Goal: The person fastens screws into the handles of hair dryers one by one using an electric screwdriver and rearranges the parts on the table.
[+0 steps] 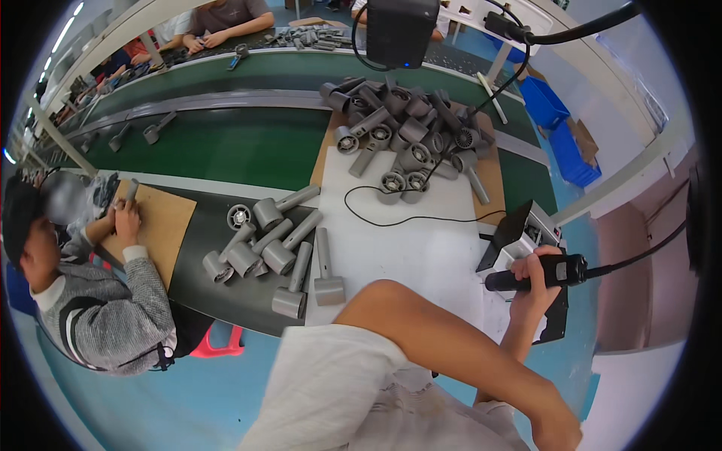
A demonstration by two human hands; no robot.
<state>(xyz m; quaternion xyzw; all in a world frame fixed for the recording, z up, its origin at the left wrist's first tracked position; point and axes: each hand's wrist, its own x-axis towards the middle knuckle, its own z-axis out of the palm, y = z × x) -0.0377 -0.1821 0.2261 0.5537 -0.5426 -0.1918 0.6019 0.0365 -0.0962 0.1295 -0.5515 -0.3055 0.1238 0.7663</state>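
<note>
My right hand [535, 279] is closed around a black corded hand tool [558, 270], which looks like an electric screwdriver. It is held level beside a black-and-white box [519, 242] at the table's right end. My left arm is bent across my body, elbow raised over the table's front edge. At the lower right edge, my left hand [556, 428] is partly cut off, its fingers not readable. Several grey hair-dryer-shaped housings [280, 257] with round heads and straight handles lie left of the white work surface [398, 263]; one housing [328, 276] rests on its left edge.
A large heap of similar grey housings [414, 129] covers the far board. Beyond runs a green conveyor belt [241, 146]. A black device [404, 34] hangs overhead, and a thin cable [376, 222] crosses the white surface. Blue bins [575, 154] stand right. A co-worker [113, 308] sits left.
</note>
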